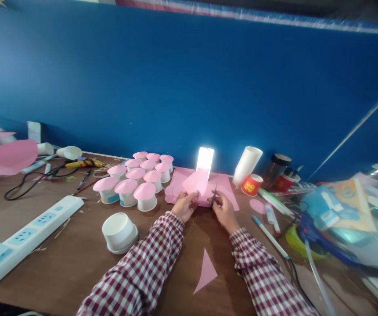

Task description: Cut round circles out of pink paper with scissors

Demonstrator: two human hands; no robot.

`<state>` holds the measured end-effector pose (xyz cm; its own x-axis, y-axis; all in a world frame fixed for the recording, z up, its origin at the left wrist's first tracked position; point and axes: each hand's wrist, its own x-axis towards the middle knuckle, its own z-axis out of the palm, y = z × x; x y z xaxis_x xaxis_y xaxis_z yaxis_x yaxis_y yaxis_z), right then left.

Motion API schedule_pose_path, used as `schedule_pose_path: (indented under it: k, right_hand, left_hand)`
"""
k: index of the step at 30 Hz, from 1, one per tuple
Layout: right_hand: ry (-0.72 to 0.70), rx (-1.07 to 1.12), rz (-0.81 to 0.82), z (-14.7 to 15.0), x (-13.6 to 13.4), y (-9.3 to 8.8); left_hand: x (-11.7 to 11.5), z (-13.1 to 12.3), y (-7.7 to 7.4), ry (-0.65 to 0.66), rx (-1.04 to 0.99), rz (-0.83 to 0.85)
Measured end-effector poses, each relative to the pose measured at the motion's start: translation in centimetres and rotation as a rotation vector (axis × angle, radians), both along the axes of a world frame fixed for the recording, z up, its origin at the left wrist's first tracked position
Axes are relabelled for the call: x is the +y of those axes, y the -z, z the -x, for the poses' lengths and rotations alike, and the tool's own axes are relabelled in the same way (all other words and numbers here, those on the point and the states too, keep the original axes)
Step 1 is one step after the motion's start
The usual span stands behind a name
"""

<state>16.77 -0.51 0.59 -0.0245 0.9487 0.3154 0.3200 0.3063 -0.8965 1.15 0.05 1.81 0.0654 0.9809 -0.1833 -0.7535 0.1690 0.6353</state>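
Between its thumb and fingers, my left hand (186,205) pinches a piece of pink paper (198,181) that stands tilted above a stack of pink sheets (226,184). My right hand (224,209) is closed on the handles of a pair of scissors (214,192), its blades pointing up and away, just right of the held paper. A gap shows between the scissors and that paper. On the table nearer to me, between my forearms, lies a triangular pink scrap (206,273). Behind the paper a bright phone-like panel (205,158) leans against the wall.
Several paper cups with pink disc tops (126,186) stand left of the sheets. A white cup (119,230) is near my left forearm, beyond it a power strip (37,232). At right are stacked white cups (248,162), a red cup (252,184) and a glue gun (320,241).
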Motion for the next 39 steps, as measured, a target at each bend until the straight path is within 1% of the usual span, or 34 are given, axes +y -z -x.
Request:
schedule_pose_path:
  k: [4, 10, 17, 23, 29, 39]
  right_hand:
    - [-0.006, -0.004, 0.003, 0.0, -0.04, 0.02]
    - [-0.015, 0.008, 0.006, -0.05, -0.07, -0.05]
    - [-0.021, 0.03, -0.037, 0.27, -0.23, 0.15]
    - [-0.041, 0.088, -0.01, 0.69, -0.38, 0.1]
    - [-0.052, 0.119, 0.014, 0.68, -0.27, 0.21]
    - [-0.059, 0.115, 0.018, 0.73, -0.14, 0.52]
  left_hand:
    - [-0.13, -0.27, -0.09, 0.014, 0.052, 0.017]
    - [-0.1, -0.25, 0.05, -0.008, 0.046, 0.034]
    - [-0.1, -0.36, -0.01, -0.019, -0.005, -0.019]
    - [0.09, -0.43, 0.43, 0.009, 0.067, -0.043]
    - [0.18, -0.5, 0.43, -0.041, 0.07, -0.008]
    - [0.13, -0.71, 0.41, -0.053, 0.092, -0.001]
